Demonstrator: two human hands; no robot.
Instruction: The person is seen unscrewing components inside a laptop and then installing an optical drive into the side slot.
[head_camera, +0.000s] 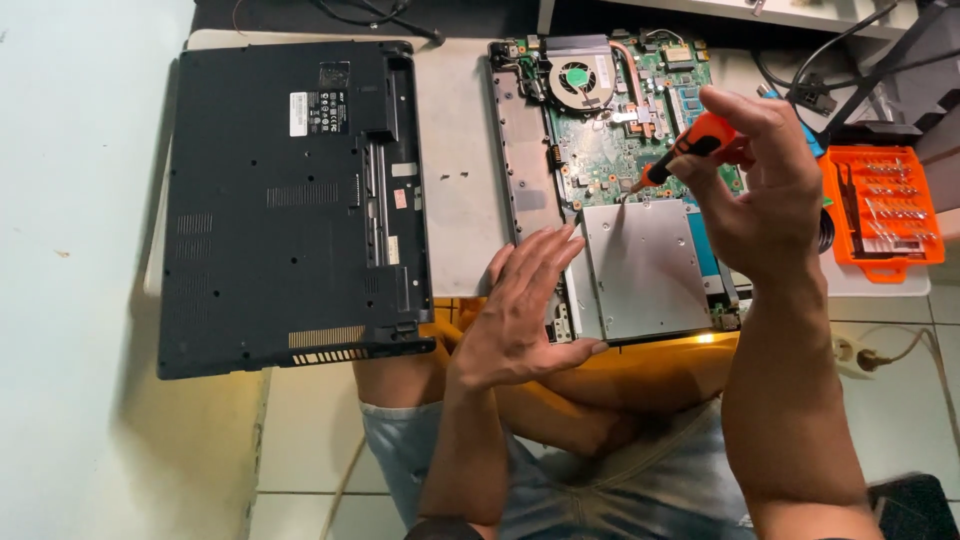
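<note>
Laptop chassis (620, 190) lies opened on the bench (455, 150), green board and fan bared; its black bottom cover (290, 200) is already off, set to the left; left hand (525, 310) rests flat and open; right hand (765, 190) grips an orange screwdriver (690, 145), tip at a board screw, apparently not yet out.

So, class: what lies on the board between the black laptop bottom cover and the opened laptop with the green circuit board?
In the head view, between the black cover and the opened laptop lies pale board, bare except for a few small screws.
</note>
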